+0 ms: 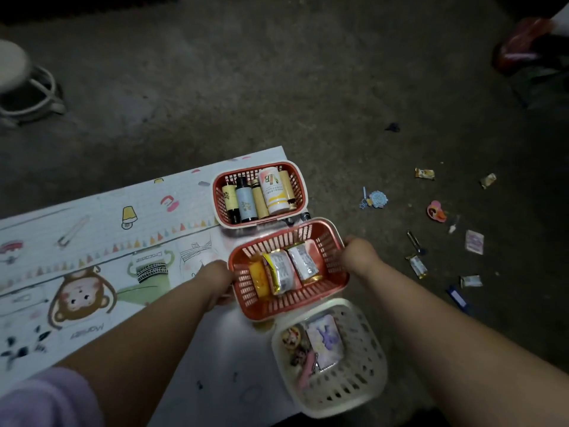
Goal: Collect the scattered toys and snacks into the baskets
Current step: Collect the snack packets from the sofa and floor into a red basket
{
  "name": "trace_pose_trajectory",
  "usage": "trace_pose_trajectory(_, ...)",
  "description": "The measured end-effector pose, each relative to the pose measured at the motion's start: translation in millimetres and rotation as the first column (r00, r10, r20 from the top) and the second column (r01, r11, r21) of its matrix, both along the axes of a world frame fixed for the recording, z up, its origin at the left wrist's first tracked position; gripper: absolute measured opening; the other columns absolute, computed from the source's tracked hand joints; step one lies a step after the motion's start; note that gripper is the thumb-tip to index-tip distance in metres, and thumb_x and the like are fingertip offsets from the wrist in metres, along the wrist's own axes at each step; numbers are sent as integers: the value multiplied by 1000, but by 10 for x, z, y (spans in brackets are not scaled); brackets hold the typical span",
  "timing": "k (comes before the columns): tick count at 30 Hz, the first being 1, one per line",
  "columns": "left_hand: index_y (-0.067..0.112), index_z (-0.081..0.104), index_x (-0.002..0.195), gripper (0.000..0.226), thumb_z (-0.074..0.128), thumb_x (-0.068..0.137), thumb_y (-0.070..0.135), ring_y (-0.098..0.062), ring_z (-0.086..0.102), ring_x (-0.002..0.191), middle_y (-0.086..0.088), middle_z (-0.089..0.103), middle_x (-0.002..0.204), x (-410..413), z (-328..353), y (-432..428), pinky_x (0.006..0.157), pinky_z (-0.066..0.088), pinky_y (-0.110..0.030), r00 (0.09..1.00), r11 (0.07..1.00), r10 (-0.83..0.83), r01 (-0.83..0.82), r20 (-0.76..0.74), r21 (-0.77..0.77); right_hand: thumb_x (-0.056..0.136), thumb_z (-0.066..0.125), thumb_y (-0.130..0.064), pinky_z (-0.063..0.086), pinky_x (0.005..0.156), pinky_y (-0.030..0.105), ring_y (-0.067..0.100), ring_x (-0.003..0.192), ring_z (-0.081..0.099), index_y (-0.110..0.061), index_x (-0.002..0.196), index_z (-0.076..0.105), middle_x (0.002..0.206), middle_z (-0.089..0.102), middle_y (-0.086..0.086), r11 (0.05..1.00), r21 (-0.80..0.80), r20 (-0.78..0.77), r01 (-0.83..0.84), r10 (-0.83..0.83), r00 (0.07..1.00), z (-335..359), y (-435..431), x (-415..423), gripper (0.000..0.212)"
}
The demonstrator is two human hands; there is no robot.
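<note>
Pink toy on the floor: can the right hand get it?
Probably, but not right away. The right hand holds the middle basket by its rim. The pink toy lies on bare floor to its right, nothing between.

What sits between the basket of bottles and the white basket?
In the head view, the red snack basket, held at its sides by the left hand and the right hand.
</note>
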State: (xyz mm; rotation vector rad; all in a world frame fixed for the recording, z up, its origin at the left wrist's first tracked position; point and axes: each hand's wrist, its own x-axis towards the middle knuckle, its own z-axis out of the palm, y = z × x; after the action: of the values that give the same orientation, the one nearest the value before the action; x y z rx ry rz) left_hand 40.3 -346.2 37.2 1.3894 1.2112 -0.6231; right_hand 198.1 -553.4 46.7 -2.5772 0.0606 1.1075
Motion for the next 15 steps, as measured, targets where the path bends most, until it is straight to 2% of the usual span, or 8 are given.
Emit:
trace_pose_trajectory(3,8,54,89,8,48,94,5,-22,54,64,-13,59,80,-9,227,79,51,45,-25,998,999,23,-24,51,27,93,55,-18,45,80,30,31,103,61,-7,110,60,109,66,15,992,124,80,24,-34,996,270,47,-66,21)
trace_pose_trajectory(6,7,56,104,12,53,92,5,-23,57,73,-15,62,93,-28,499,125,60,49,-29,994,999,47,-49,100,21,95,52,-22,47,85,36,33,104,60,-4,112,55,111,65,17,978,199,128,54,-80,989,580,64,-162,24)
trace_pose_trajectory(8,9,57,97,8,56,91,4,-23,57,75,-15,63,97,-6,676,148,64,47,-29,990,999,40,-43,136,22,96,51,-22,42,78,30,32,104,59,-4,112,53,112,64,18,972,220,162,82,-120,979,750,64,-206,25)
trace_pose_trajectory(10,10,56,96,9,56,91,3,-21,58,74,-12,64,93,44,885,172,63,47,-27,983,999,38,-39,181,4,97,49,-21,34,73,23,30,105,58,-4,116,53,115,63,17,962,250,202,110,-163,966,942,63,-259,26)
trace_pose_trajectory(12,9,55,104,18,60,88,2,-20,59,76,-8,64,89,95,1129,167,63,47,-29,973,1000,0,3,230,-12,98,48,-20,32,72,22,30,108,57,-4,123,50,118,62,17,946,276,240,169,-239,941,1189,-28,-371,30)
trace_pose_trajectory(15,9,56,114,35,66,82,-2,-24,62,87,-11,66,105,189,1395,86,67,50,-31,954,997,-75,82,290,-12,98,47,-19,33,71,23,32,107,58,-4,120,52,116,63,18,924,287,320,253,-341,884,1521,-257,-589,27)
